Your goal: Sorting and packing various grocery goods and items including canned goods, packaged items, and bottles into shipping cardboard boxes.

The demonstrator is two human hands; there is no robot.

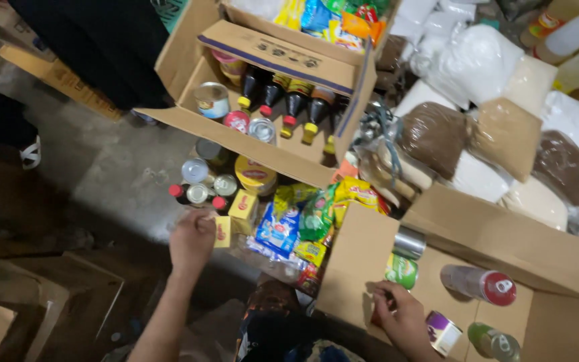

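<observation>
Yellow packet (222, 232) in left grip (192, 240); right grip (400, 315) inside carton (497, 234).

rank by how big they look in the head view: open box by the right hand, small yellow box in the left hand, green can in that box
1. Open cardboard box
2. Green can and small yellow box look alike, so unranked.

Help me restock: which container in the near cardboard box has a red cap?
The clear bottle lying on its side mid-box; its red cap faces right. The green bottle and the cans lack one.
</observation>
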